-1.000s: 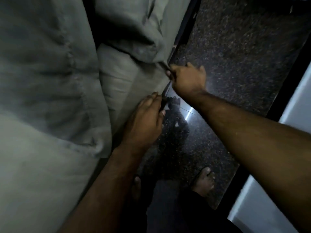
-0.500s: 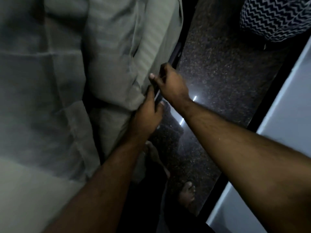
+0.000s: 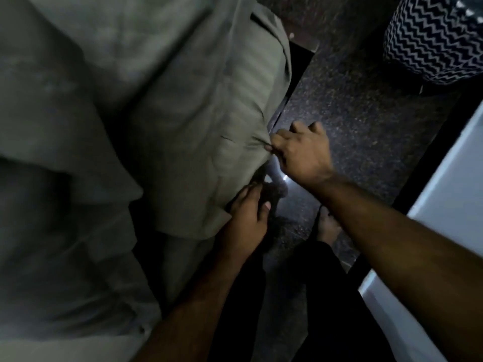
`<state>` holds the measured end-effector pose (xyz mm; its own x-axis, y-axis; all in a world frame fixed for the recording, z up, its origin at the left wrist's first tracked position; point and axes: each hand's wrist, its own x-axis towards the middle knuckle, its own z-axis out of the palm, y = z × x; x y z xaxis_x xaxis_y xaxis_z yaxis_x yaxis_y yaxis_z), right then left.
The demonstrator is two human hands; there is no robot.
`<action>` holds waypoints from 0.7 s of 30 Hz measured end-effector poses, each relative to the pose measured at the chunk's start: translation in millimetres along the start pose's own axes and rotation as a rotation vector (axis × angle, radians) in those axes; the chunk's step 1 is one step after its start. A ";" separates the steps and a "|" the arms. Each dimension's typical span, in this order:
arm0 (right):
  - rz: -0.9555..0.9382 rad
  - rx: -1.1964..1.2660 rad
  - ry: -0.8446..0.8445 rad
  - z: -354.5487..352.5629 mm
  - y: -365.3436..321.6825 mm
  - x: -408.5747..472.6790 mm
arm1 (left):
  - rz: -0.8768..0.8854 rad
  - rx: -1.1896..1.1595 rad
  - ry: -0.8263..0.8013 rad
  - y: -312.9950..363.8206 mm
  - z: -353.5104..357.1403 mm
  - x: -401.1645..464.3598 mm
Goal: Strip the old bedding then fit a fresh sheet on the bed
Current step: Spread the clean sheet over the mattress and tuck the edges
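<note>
A grey-green sheet (image 3: pixel 183 113) lies rumpled over the bed and hangs down its side, filling the left of the head view. My right hand (image 3: pixel 300 152) pinches a fold of the sheet at the bed's edge, and the cloth puckers toward its fingers. Just below, my left hand (image 3: pixel 245 218) lies against the hanging edge of the sheet with its fingers stretched forward; its fingertips are hidden in shadow. The mattress under the sheet is mostly covered.
Dark speckled stone floor (image 3: pixel 352 113) runs along the bed's right side. A black-and-white zigzag-patterned cloth item (image 3: pixel 433 35) sits at the top right. A pale wall or cabinet face (image 3: pixel 449 205) bounds the narrow aisle on the right. My bare foot (image 3: pixel 328 226) stands on the floor.
The view has shifted forward along the bed. My right hand now pulls a fold of the sheet outward, and my left hand has dropped lower, apart from the right hand.
</note>
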<state>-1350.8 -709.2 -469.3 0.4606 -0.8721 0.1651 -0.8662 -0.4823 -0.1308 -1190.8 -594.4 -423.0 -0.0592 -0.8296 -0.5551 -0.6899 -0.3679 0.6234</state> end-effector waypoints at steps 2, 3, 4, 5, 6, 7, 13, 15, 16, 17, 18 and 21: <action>-0.088 -0.063 -0.001 -3.2 22.6 6.1 | -0.036 0.004 0.025 9.2 3.9 4.9; -0.091 -0.060 -0.015 -3.7 26.7 4.0 | -0.048 0.026 0.040 12.4 9.1 5.7; -0.087 -0.053 -0.004 -2.7 26.8 4.8 | -0.067 0.054 0.057 15.2 11.2 8.1; -0.081 -0.046 0.012 1.3 23.6 5.9 | -0.096 0.081 0.066 17.1 10.7 9.4; -0.075 -0.049 0.016 6.7 20.1 11.5 | -0.129 0.089 0.075 16.9 11.1 12.6; -0.077 -0.039 -0.001 11.0 15.9 20.0 | -0.155 0.071 0.076 15.1 10.0 17.9; -0.157 0.201 -0.211 18.2 23.5 40.2 | -0.117 0.040 0.026 -4.7 13.7 43.8; 0.065 0.496 -0.290 18.4 36.3 37.3 | -0.100 0.020 0.027 -6.5 19.0 48.2; 0.230 0.624 -0.274 17.7 41.3 40.4 | -0.090 0.020 0.032 -6.6 21.0 51.1; 0.370 0.703 -0.261 16.2 44.4 44.5 | -0.083 0.026 0.031 -5.4 21.1 53.0; 0.435 0.724 -0.255 14.2 45.9 50.1 | -0.082 0.027 0.036 -3.2 21.5 55.2; 0.435 0.742 -0.265 7.4 39.5 68.4 | -0.103 0.041 0.105 6.5 19.9 64.1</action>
<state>-1352.1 -788.4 -470.4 0.2303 -0.9364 -0.2649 -0.6691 0.0453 -0.7418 -1213.5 -641.6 -465.5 0.0878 -0.8287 -0.5528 -0.7177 -0.4375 0.5418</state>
